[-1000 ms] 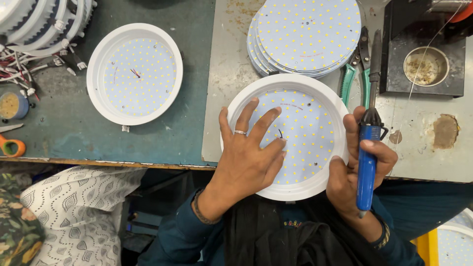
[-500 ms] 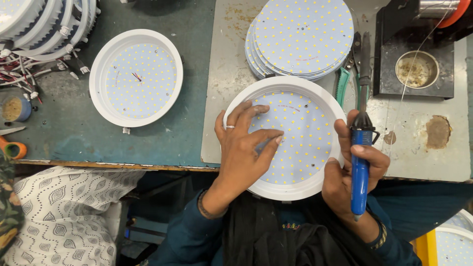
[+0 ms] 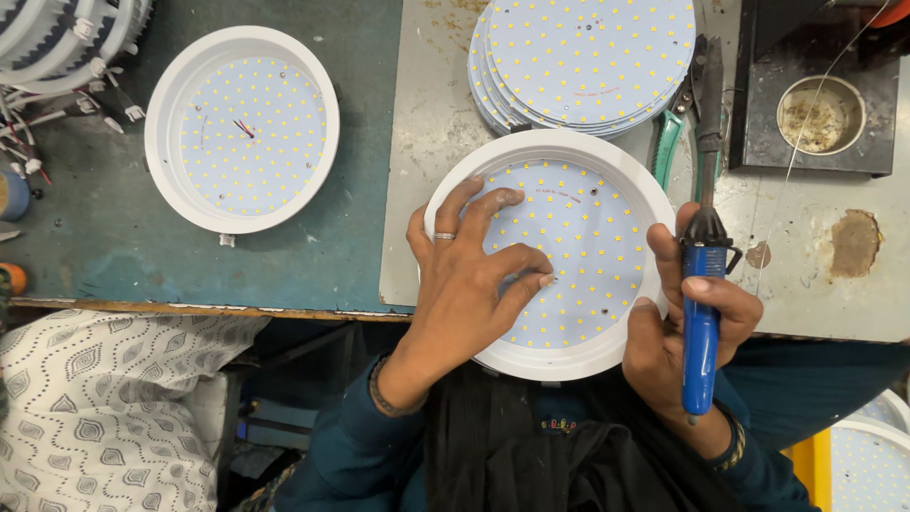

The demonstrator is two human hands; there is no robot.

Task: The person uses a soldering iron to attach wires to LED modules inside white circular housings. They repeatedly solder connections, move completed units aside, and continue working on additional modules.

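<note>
The left hand (image 3: 464,284) lies spread flat on the round white circuit disc studded with small yellow light chips (image 3: 578,256), its fingers apart and pressing down, clamped on nothing. That disc sits inside the shallow round white plastic lamp housing (image 3: 626,171), which rests at the near edge of the grey metal bench plate (image 3: 427,142).

The right hand (image 3: 692,322) is closed around the blue-handled soldering iron with a black collar (image 3: 701,303), touching the housing's right rim.

The disc looks thin, stiff and light, its chips likely fragile, so it seems best pressed on bare patches or lifted by the edge; the smooth housing is best taken by its rim.

Beyond the housing lies a stack of similar discs (image 3: 588,57), and well to its left a second filled white housing (image 3: 242,128).
</note>
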